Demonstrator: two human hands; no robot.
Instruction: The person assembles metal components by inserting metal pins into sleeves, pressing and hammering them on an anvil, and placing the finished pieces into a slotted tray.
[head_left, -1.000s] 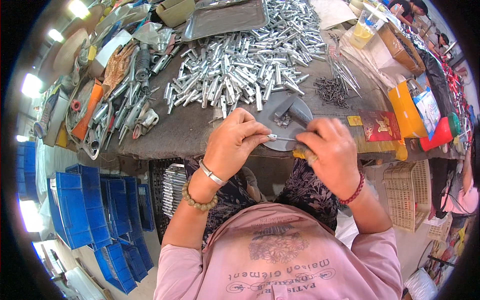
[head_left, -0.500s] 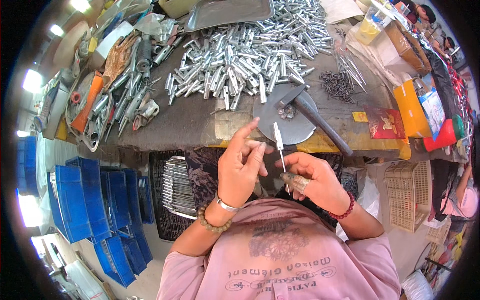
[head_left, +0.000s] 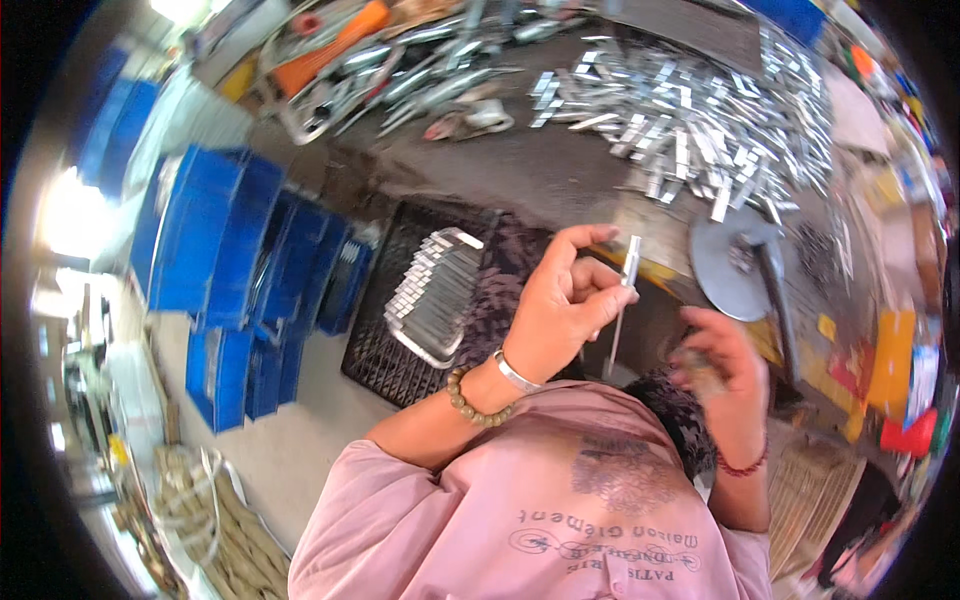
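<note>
Between the thumb and fingers of my left hand [head_left: 575,295] stands a thin metal rod with a silver tubular head [head_left: 630,262], its head up and its thin shank hanging below. My right hand [head_left: 728,375] is off the rod, to its right, blurred, with fingers apart and nothing visible in them. Tape is wrapped round one of its fingers. To the left, a metal tray [head_left: 437,357] holding a row of similar rods with silver heads sits in a black crate [head_left: 365,372].
A hammer [head_left: 776,315] rests on a round metal plate [head_left: 715,265] at the bench edge. Behind lies a big heap of silver metal tubes [head_left: 690,120]. Blue bins [head_left: 205,235] are stacked at the left, and an orange-handled tool [head_left: 330,50] lies among metal parts.
The view has swung left, bringing the tray and blue bins closer to the middle. My right hand has let go of the rod and moved away; my left hand now grips its head.
</note>
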